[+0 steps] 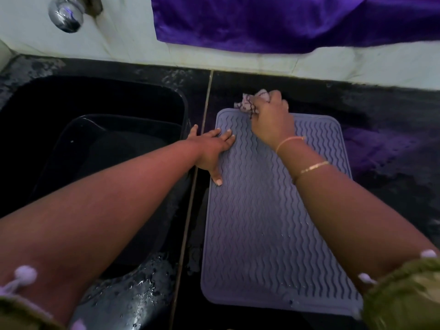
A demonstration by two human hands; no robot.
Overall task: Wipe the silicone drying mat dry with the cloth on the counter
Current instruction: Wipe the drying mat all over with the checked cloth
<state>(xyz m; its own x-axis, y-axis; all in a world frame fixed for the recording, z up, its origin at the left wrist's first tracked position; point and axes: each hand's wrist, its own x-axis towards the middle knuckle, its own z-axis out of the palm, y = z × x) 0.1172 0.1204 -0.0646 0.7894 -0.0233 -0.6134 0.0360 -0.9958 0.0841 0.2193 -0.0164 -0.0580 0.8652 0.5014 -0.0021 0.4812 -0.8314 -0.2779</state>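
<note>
A grey-lilac silicone drying mat [266, 225] with wavy ridges lies flat on the black counter, right of the sink. My right hand [271, 120] is shut on a small crumpled patterned cloth [247, 103] and presses it at the mat's far edge. My left hand [214, 151] lies flat with fingers spread on the mat's far left part, holding nothing. Small water droplets show near the mat's front right part.
A black sink [95, 144] with a dark basin inside lies to the left, its near rim wet. A chrome tap [65, 13] sits on the white wall at top left. Purple fabric [285, 20] hangs above the black counter [381, 129].
</note>
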